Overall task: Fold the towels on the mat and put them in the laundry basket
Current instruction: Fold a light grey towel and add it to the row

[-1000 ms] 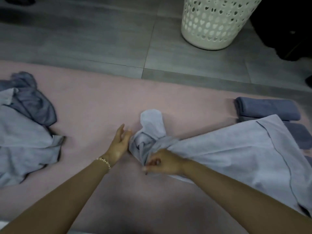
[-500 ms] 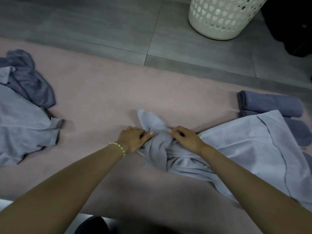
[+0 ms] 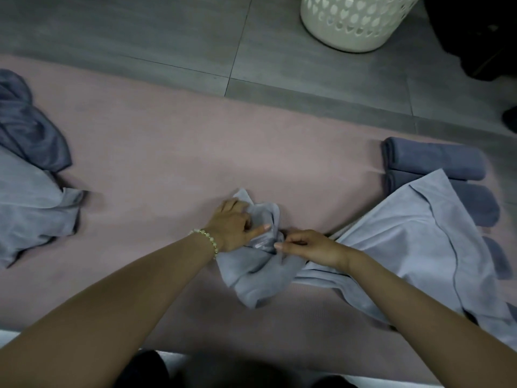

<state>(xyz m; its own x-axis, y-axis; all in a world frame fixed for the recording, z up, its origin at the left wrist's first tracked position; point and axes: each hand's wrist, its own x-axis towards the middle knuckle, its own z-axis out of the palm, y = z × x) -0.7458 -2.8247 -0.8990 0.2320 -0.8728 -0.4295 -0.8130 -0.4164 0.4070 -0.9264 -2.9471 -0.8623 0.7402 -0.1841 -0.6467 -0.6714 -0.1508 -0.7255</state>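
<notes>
— Grey tiled floor [image 3: 140, 37], pink mat [image 3: 167, 152] laid across it, white pierced laundry basket [image 3: 355, 26] standing off the mat at the far side, well apart from both hands. Item in hand?
— Light towel [image 3: 419, 233]: pale lilac-blue, thin, soft, edged with a darker stitched line. Spread half lying on the mat to the right, partly over the folded towels [image 3: 433, 161]; near end twisted into a bunch at mat centre.
— Hands?
— Left hand [image 3: 232, 228], beaded bracelet [image 3: 207, 238] at the wrist: fingers curled over the top of the bunch, thumb pressed along a fold. Right hand [image 3: 310, 247]: thumb and fingers closed in a pinch on the twisted neck just beside.
— Step, by judgement?
— Untwisting the bunch to find a corner. Best done by tracing the stitched hem outward, drawing the hands apart, then laying flat on bare mat, away from the folded towels, before any crease.
— Remaining stock?
— Unfolded heap [image 3: 28, 205] at the left edge, light and dark cloths together. Basket interior out of view.
</notes>
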